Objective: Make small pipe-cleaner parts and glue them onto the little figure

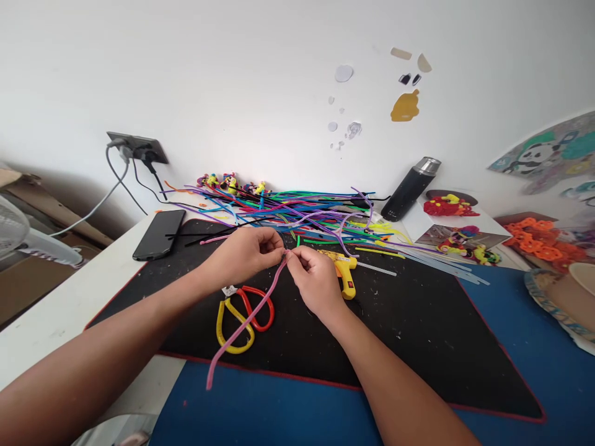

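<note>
A pink pipe cleaner (244,323) hangs from my fingertips and slants down toward the lower left. My left hand (248,253) pinches at its upper end, and my right hand (316,277) is pinched there too, the fingertips meeting. What exactly lies between the fingertips is mostly hidden. Under the pipe cleaner, scissors (222,322) with one yellow and one red handle lie on the black mat (409,359); my left hand covers their blades. Behind my right hand is a yellow glue gun (344,275), partly covered, with a clear glue stick (376,269) beside it.
Many coloured pipe cleaners (307,214) are heaped along the wall, with small colourful figures (230,182) behind. A phone (159,235) lies at left. At right are a dark flask (411,189), a white box (465,232), orange pieces (534,241) and a round tray (551,310).
</note>
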`<state>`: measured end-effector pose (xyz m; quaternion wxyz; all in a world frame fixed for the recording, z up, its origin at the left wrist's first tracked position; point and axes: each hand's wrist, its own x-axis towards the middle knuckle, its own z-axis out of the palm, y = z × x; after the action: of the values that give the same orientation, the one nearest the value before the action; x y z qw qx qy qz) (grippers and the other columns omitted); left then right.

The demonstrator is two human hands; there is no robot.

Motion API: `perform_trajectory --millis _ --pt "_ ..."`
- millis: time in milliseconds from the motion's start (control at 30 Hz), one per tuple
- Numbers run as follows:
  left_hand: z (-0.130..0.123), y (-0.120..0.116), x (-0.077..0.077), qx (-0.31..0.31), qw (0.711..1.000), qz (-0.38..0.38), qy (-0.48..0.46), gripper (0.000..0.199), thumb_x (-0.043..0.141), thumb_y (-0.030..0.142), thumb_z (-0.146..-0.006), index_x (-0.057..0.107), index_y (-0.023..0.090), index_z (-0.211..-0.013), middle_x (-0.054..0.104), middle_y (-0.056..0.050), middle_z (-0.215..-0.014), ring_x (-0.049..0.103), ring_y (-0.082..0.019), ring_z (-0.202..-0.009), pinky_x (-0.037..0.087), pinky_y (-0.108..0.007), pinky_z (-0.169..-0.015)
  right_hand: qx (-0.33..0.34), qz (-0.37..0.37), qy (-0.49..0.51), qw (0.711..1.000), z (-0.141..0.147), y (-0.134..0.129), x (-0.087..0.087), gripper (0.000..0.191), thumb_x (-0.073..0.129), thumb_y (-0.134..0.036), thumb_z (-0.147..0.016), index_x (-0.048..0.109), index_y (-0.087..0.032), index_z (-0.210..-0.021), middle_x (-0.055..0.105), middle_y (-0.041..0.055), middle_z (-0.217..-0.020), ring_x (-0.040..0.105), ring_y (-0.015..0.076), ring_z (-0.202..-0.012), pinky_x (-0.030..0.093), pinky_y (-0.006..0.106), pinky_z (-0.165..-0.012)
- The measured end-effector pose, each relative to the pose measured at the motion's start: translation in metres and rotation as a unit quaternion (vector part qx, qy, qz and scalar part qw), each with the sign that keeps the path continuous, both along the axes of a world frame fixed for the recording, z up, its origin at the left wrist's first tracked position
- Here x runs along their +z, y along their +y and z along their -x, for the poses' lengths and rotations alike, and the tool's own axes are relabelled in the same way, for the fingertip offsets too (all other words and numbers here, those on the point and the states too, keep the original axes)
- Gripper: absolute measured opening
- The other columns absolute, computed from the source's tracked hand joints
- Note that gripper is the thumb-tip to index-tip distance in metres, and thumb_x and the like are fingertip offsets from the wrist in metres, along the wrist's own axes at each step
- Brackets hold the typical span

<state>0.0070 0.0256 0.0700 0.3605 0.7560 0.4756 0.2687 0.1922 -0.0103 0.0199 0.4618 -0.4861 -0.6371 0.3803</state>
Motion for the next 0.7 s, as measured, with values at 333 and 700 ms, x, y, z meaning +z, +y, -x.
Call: perform_trajectory --millis 333,700 --pt "0.007 0.006 0.010 -0.069 0.988 0.130 -0.054 0.036 0.077 0.053 -0.083 0.072 0.017 -0.086 0.067 0.001 -0.070 0.060 -0.013 -0.061 0.049 -0.023 -0.055 0.016 -0.010 0.000 1.000 0.001 -0.002 0.003 0.029 0.057 -0.037 -0.099 0.064 -0.022 -0.076 0.051 -0.0025 -0.064 0.044 0.0147 -0.058 0.032 0.029 -0.056" --pt "0.006 0.005 0.002 -0.048 0.992 0.108 -0.043 0.029 0.077 0.046 -0.085 0.071 0.018 -0.084 0.064 0.002 -0.067 0.057 -0.012 -0.060 0.046 -0.022 -0.054 0.007 -0.019 -0.033 0.999 0.001 -0.001 -0.001 0.029 0.056 -0.036 -0.099 0.063 -0.022 -0.074 0.051 -0.0027 -0.062 0.044 0.0146 -0.058 0.031 0.029 -0.056"
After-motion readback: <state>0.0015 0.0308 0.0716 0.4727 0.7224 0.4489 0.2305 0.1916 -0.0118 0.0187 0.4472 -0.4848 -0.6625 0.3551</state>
